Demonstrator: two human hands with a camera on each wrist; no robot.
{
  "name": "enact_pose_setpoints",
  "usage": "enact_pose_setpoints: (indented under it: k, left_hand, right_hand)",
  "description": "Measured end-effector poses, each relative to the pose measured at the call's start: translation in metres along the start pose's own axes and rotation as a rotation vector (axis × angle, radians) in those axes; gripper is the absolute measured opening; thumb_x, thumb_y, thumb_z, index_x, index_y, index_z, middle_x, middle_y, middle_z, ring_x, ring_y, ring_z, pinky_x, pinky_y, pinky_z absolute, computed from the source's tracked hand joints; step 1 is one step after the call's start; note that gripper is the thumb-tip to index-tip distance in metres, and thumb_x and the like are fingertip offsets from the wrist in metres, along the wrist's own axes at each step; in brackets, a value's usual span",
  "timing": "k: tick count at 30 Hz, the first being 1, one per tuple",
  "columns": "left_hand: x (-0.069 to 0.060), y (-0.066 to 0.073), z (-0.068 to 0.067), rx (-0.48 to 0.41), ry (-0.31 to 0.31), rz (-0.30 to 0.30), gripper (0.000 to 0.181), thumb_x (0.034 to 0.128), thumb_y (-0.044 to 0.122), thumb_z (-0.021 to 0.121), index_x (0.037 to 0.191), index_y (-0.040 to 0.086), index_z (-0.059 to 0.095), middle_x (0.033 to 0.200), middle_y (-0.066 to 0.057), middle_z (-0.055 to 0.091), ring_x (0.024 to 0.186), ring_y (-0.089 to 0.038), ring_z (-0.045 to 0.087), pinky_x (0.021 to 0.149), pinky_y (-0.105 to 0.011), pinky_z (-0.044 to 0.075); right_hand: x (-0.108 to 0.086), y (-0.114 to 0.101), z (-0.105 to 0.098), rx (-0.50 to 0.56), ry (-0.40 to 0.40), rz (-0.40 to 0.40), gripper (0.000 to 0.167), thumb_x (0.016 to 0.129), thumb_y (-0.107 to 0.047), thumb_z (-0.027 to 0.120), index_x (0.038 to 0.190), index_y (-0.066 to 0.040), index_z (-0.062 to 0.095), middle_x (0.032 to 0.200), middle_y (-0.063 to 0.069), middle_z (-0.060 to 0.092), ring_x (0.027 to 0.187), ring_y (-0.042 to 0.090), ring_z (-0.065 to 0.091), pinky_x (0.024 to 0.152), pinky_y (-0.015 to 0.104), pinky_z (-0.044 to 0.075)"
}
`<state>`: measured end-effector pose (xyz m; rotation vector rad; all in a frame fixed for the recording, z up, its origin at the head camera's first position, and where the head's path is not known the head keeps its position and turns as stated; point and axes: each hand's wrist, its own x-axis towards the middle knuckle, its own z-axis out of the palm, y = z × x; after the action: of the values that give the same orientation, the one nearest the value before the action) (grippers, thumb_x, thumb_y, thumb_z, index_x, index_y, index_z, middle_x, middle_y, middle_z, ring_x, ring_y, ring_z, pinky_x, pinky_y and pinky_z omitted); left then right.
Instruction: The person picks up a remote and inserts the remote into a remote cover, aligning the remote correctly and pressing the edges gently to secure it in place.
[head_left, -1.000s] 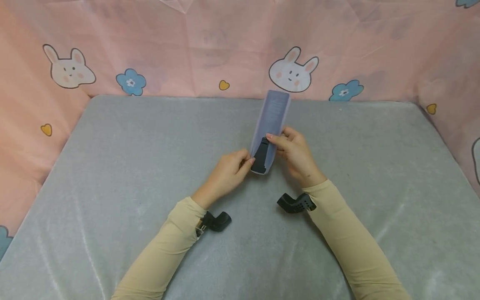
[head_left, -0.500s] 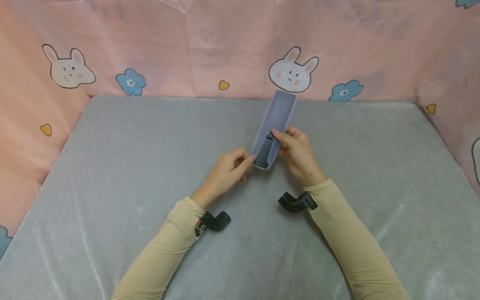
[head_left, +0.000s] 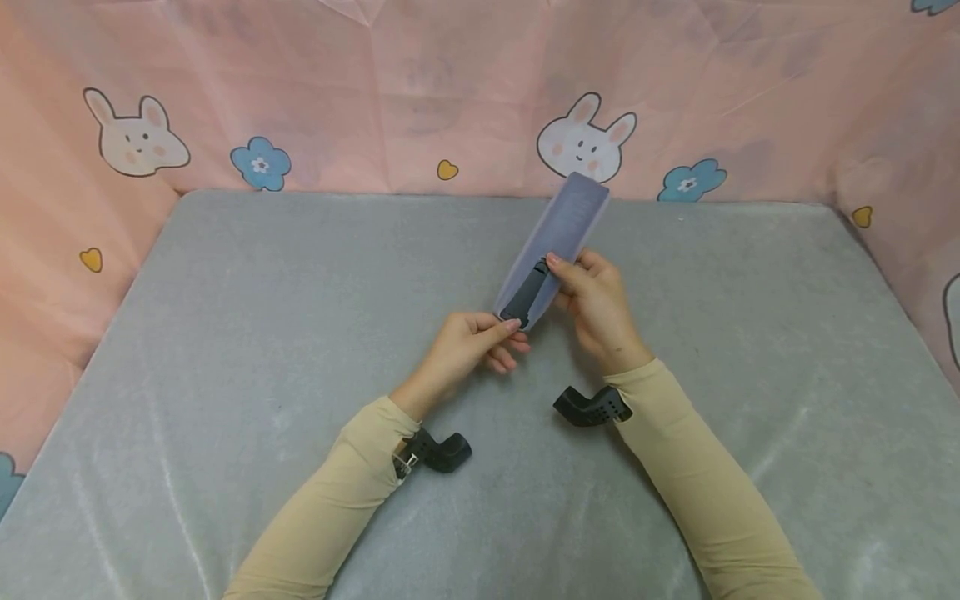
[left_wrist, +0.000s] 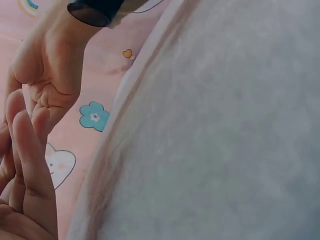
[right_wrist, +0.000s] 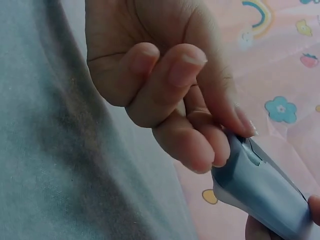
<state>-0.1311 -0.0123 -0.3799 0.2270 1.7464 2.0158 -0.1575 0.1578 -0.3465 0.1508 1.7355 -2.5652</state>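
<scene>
Held above the table is a long, narrow, bluish translucent case [head_left: 566,212], tilted with its far end to the right. A dark tapered piece [head_left: 527,292] lies along its near half; I cannot tell what kind of thing it is. My left hand [head_left: 468,346] pinches the near end, thumb on top, other fingers loosely extended below. My right hand [head_left: 596,308] grips the case's right side, thumb at the dark piece's narrow end. In the right wrist view the case [right_wrist: 270,195] shows its end between left thumb and finger. The left wrist view hides most of it.
A grey cloth-covered table [head_left: 300,275] spreads under both hands. Pink curtain [head_left: 480,83] with rabbits, flowers and hearts rises behind it and at the sides. Black wrist devices sit on the left wrist [head_left: 442,450] and right wrist [head_left: 592,407].
The case's far end has swung to the right. My left hand has shifted from the near end's left side onto the end itself, its lower fingers now spread out below.
</scene>
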Motion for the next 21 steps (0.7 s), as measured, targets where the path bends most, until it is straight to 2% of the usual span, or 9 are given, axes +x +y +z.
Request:
enact_pose_setpoints:
  k: [4,13,17,21]
  left_hand:
    - [0.0000,-0.0017,-0.0011,-0.034,-0.007,0.025,0.024,0.0956,0.003,0.053,0.098,-0.020,0.060,0.088,-0.024,0.068,0.056,-0.009,0.062,0.055,-0.023,0.054]
    - [-0.0008,-0.0015,-0.0017,-0.042,-0.066,0.120,0.023,0.0953,-0.002,0.050,0.097,-0.023,0.058,0.088,-0.028,0.067,0.062,-0.011,0.066,0.063,-0.029,0.056]
    - [-0.0010,-0.0013,-0.0019,-0.029,-0.104,0.146,0.023,0.0953,-0.003,0.049,0.095,-0.024,0.058,0.086,-0.027,0.067,0.063,-0.012,0.066,0.065,-0.034,0.057]
    - [-0.0011,-0.0009,-0.0021,-0.003,-0.134,0.173,0.023,0.0952,-0.003,0.049,0.092,-0.023,0.058,0.081,-0.024,0.067,0.064,-0.013,0.066,0.065,-0.036,0.057]
  right_hand:
    - [-0.0001,0.0016,0.0007,-0.009,0.007,-0.007,0.009,0.094,0.000,0.052,0.103,0.000,0.051,0.081,-0.001,0.067,0.075,0.010,0.067,0.068,0.024,0.055]
    - [0.0016,0.0033,-0.0003,-0.018,0.009,-0.004,0.011,0.096,-0.002,0.050,0.106,0.001,0.051,0.081,-0.003,0.067,0.076,0.008,0.066,0.069,0.022,0.053]
    - [0.0023,0.0037,-0.0014,-0.043,0.009,-0.014,0.012,0.097,-0.003,0.048,0.108,0.002,0.050,0.081,-0.005,0.068,0.075,0.007,0.066,0.069,0.021,0.053]
    - [0.0055,0.0055,-0.0035,-0.022,0.033,-0.031,0.010,0.096,-0.001,0.048,0.105,0.002,0.051,0.079,-0.005,0.068,0.072,0.006,0.065,0.067,0.020,0.053]
